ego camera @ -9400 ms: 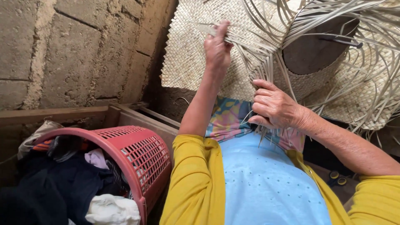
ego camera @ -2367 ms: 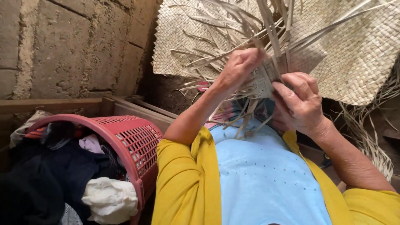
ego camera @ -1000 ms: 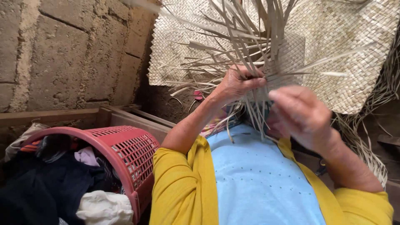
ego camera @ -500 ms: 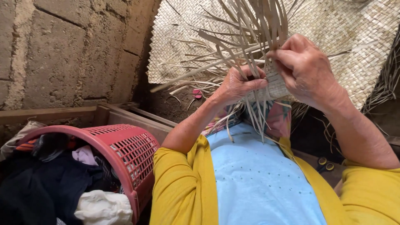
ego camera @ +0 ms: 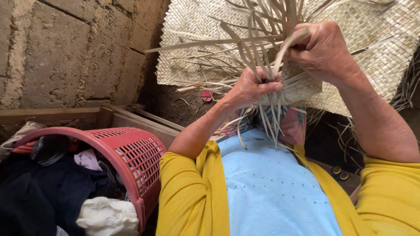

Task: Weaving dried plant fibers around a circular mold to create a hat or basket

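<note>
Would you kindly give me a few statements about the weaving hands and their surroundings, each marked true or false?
1. The left hand grips the small woven piece. True.
2. The right hand rests in the lap. False: it is raised, pulling a pale strip.
3. The laundry basket is blue. False: it is red.
4. A large woven mat lies behind the hands. True.
5. The basket holds clothes. True.

The right hand (ego camera: 321, 50) has risen, drawing one pale strip (ego camera: 286, 46) up from the weave (ego camera: 299, 87).
</note>
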